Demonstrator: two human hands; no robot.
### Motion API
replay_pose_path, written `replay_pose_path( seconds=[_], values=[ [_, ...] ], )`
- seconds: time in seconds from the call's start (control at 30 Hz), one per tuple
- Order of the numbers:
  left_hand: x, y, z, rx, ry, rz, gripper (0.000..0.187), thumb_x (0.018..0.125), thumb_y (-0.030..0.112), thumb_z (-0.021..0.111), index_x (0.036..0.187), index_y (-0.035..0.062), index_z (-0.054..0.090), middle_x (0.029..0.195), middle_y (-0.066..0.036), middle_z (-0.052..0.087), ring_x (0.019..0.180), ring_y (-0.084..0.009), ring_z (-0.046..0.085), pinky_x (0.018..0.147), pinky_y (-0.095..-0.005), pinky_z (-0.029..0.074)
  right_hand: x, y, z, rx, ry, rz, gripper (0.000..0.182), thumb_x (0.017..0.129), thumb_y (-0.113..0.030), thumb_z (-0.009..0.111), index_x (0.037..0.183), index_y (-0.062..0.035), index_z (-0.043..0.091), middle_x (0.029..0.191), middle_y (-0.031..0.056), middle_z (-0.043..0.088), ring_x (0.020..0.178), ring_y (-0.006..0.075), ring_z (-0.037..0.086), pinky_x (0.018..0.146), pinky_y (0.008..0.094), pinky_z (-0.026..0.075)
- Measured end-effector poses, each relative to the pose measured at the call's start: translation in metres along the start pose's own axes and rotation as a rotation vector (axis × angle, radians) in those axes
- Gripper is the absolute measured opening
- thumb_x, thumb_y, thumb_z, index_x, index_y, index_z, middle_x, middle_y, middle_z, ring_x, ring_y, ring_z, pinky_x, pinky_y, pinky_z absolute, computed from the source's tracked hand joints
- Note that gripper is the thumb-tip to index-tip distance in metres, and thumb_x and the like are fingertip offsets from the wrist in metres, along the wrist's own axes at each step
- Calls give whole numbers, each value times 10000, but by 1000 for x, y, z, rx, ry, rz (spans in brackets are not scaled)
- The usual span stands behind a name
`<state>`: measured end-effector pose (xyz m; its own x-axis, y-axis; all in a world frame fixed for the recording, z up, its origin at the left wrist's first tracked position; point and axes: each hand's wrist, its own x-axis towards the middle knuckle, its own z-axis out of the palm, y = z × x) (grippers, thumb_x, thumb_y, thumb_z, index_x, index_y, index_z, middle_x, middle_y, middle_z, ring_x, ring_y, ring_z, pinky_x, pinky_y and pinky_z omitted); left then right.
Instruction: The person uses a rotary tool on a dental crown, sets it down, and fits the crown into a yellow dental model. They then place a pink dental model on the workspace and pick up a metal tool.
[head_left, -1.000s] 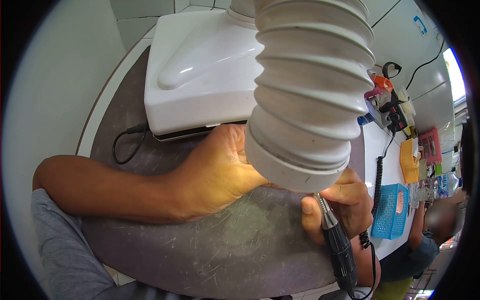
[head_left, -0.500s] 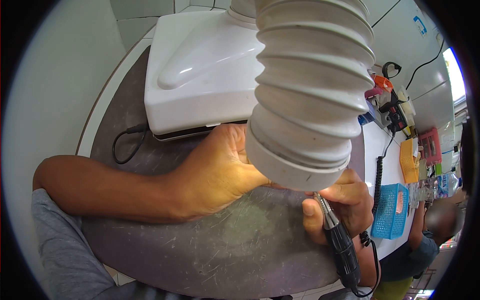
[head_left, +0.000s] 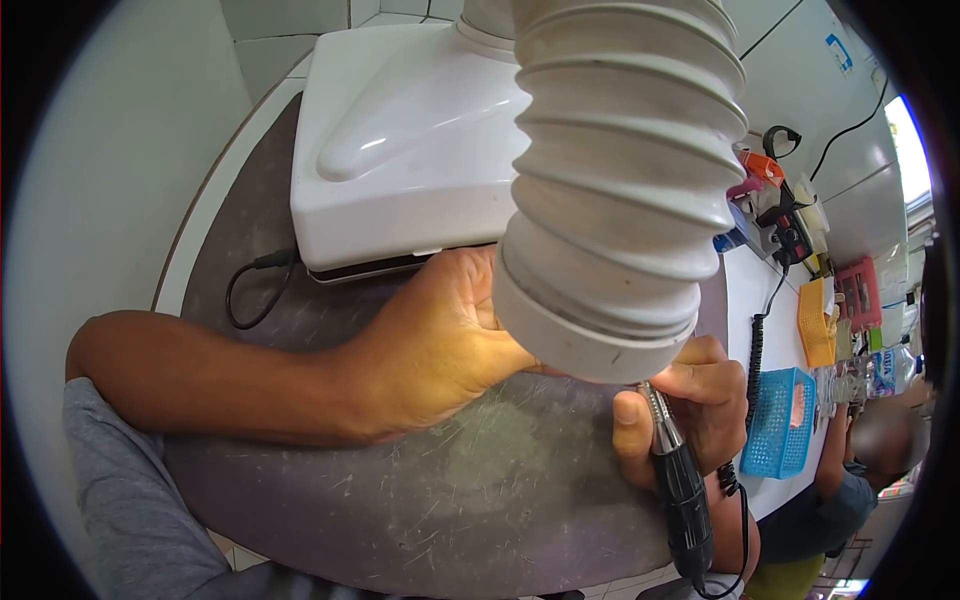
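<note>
My right hand (head_left: 705,400) grips a rotary handpiece (head_left: 680,495) with a metal nose and black body. Its nose points up under the rim of a white corrugated suction hose (head_left: 620,200), and its cord hangs from the lower end. My left hand (head_left: 440,345) comes in from the left, curled, with its thumb reaching under the same hose. The hose mouth hides most of its fingers and whatever they hold. Both hands are over a scratched grey-brown tabletop (head_left: 480,480). The handpiece's tip is also out of sight behind the hose rim.
A white machine housing (head_left: 410,210) stands behind my left hand, with a black cable (head_left: 235,300) beside it. At right are a blue basket (head_left: 765,455), a yellow basket (head_left: 815,335), a coiled cord (head_left: 755,355) and bottles (head_left: 885,372). Another person (head_left: 830,500) sits beyond.
My right hand has shifted slightly to the right, and the handpiece stands a little more upright. My left hand and the hose are nearly unchanged.
</note>
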<state>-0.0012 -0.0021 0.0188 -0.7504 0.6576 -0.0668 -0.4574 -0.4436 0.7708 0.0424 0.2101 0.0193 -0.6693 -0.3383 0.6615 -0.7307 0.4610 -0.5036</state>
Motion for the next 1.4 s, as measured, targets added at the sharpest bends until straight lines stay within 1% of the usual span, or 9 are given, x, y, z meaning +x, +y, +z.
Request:
replay_pose_path(
  seconds=[0.1, 0.17, 0.37, 0.47, 0.7, 0.77, 0.9, 0.97, 1.4],
  values=[
    [-2, -2, -2, 33, 19, 10, 331, 870, 32, 682, 1173, -3, 554, 1114, -64, 649, 1029, -135, 620, 916, -284, 520, -1, 2, 2, 16, 17, -12, 312, 756, -20, 753, 986, 0, 544, 830, 165, 650, 844, 338, 712, 696, 343, 593],
    [1, -16, -11, 23, -101, 241, 311, 894, 36, 652, 1182, 5, 539, 1112, -68, 644, 1029, -148, 625, 900, -296, 534, 0, 2, 3, 14, 25, -19, 308, 756, -24, 753, 982, 1, 546, 832, 166, 649, 843, 335, 712, 692, 346, 595],
    [0, -21, -9, 108, -77, 323, 258, 936, 63, 595, 1183, 9, 540, 1096, -67, 642, 1002, -145, 624, 866, -299, 536, 0, 3, 3, 6, 33, -29, 292, 751, -23, 755, 958, 14, 554, 817, 171, 650, 807, 321, 714, 689, 347, 598],
    [-4, -9, -7, 247, 0, 171, 255, 942, 73, 587, 1185, 11, 542, 1086, -60, 641, 996, -141, 620, 855, -295, 532, 0, 4, 5, 22, 45, -23, 290, 750, -25, 756, 952, 21, 554, 810, 177, 649, 797, 316, 715, 683, 342, 598],
    [2, -16, -8, 167, -25, 255, 259, 936, 78, 599, 1179, 5, 547, 1080, -70, 642, 991, -145, 623, 857, -296, 537, -2, 6, 4, 36, 48, -21, 282, 767, -30, 754, 955, 27, 552, 820, 179, 645, 799, 305, 715, 680, 335, 595],
    [6, -18, -13, 47, -97, 215, 246, 932, 66, 596, 1161, -15, 552, 1087, -85, 641, 988, -159, 632, 849, -301, 554, -5, 4, 4, 79, -23, 23, 265, 876, -87, 649, 1038, 22, 471, 921, 141, 576, 826, 143, 565, 762, 270, 440],
    [4, -9, -5, 98, 6, 122, 228, 934, 49, 578, 1144, -35, 552, 1089, -107, 637, 973, -176, 645, 840, -308, 567, -3, 3, 6, 93, -24, 25, 260, 876, -79, 644, 1041, 23, 471, 925, 145, 576, 829, 149, 569, 765, 272, 440],
    [5, -9, -9, 43, -26, 0, 220, 937, 35, 557, 1144, -40, 549, 1083, -126, 637, 962, -187, 652, 836, -310, 568, 1, 5, 6, 68, 27, -39, 278, 794, -11, 727, 990, 41, 536, 852, 182, 626, 846, 293, 709, 679, 323, 595],
    [9, -22, -12, 224, -50, 165, 148, 946, 76, 572, 1059, -19, 590, 947, -83, 672, 868, -132, 648, 787, -270, 544, 4, 6, 8, 61, 5, -58, 280, 771, -1, 746, 971, 32, 552, 873, 175, 635, 850, 299, 711, 678, 322, 595]
  ],
)
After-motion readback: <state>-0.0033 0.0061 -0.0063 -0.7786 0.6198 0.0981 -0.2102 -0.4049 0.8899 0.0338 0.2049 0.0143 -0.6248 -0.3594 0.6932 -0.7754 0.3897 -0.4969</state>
